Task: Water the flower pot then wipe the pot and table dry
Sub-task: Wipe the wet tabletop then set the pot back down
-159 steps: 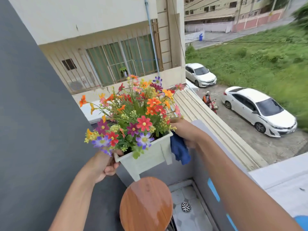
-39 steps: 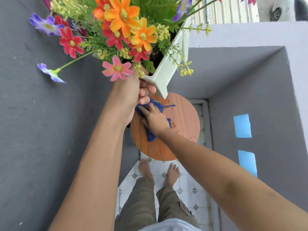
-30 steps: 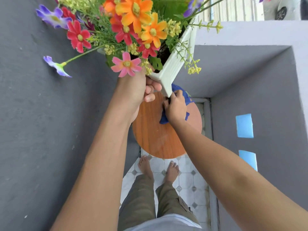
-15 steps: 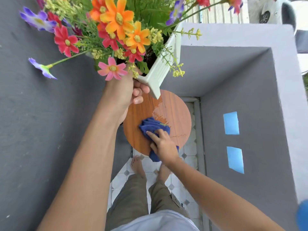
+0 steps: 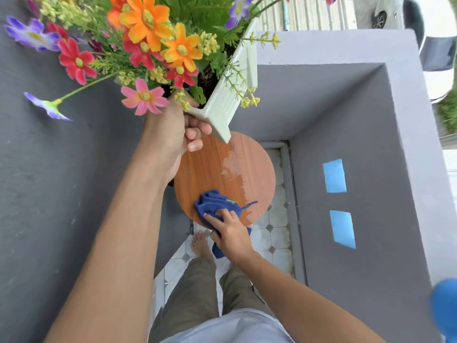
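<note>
My left hand grips a corner of the white flower pot and holds it tilted in the air above the table. Bright orange, red, pink and purple flowers fill the pot. Below stands a small round wooden table with a pale wet streak across its right half. At the table's near edge my right hand presses a crumpled blue cloth flat against the wood. Part of the cloth hangs off the edge under my palm.
Grey balcony walls close in on the left, back and right. Two blue tape patches mark the right wall. My bare feet stand on the tiled floor. A blue object shows at the bottom right.
My right hand swept the cloth from the table's far side under the pot back to the near edge. The pot stays lifted in my left hand.
</note>
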Tool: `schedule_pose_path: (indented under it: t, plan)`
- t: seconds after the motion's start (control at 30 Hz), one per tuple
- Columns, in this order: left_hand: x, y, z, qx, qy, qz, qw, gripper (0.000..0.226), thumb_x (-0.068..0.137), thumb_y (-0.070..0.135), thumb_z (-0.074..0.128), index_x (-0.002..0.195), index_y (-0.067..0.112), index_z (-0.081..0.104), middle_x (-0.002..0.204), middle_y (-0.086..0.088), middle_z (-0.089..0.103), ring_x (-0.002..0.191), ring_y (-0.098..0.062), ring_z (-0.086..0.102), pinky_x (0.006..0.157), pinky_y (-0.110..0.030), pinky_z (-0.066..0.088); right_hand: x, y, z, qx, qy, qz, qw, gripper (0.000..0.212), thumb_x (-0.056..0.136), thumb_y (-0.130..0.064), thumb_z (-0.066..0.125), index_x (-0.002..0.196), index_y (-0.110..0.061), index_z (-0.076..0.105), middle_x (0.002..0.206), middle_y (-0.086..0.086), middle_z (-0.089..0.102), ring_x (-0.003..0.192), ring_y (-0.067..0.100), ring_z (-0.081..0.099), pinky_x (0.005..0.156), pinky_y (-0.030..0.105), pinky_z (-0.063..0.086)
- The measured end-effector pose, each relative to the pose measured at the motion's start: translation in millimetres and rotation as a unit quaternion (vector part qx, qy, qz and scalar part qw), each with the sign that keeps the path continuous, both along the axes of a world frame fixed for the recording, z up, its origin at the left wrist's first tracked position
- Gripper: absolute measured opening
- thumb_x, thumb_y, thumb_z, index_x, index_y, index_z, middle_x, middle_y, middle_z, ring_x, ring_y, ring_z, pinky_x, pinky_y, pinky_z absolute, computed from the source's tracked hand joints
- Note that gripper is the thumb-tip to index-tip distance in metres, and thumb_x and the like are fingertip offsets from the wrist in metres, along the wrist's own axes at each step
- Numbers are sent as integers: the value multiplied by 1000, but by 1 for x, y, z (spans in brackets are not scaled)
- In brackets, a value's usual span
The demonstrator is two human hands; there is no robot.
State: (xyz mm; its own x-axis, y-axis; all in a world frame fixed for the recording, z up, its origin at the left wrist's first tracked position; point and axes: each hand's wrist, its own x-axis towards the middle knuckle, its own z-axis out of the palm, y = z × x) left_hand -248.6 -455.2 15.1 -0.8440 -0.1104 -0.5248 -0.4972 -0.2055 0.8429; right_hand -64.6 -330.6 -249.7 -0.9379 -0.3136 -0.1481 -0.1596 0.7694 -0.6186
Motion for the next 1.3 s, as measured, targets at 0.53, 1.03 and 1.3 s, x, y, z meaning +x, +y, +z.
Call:
schedule_pose_path:
  t: [0.53,1.03,1.3]
  plan:
    - [3,0,-3,13,-3,-10,1000,29,95,11,31,73,12,50,56,-10,57,42,-11,37,40,-23,26,-56,86,2,47,-24,-225,973,48,86,-11,65,134,-15,61,115,8,54,96,26,58,70,26,40]
    - [3,-5,-6,5,-2,-7,1000,31,94,8,29,71,13,49,54,-9,58,43,-11,36,41,-24,26,-50,83,6,5,-52,-140,989,44,84,-10,66,128,-18,64,110,6,53,101,23,55,83,37,51]
    - [2,-3,-7,15,0,-5,1000,31,94,7,28,72,13,49,55,-9,58,43,-11,36,40,-23,27,-99,59,3,61,-20,-158,985,52,88,-17,63,139,-19,57,120,7,52,106,27,54,78,33,48]
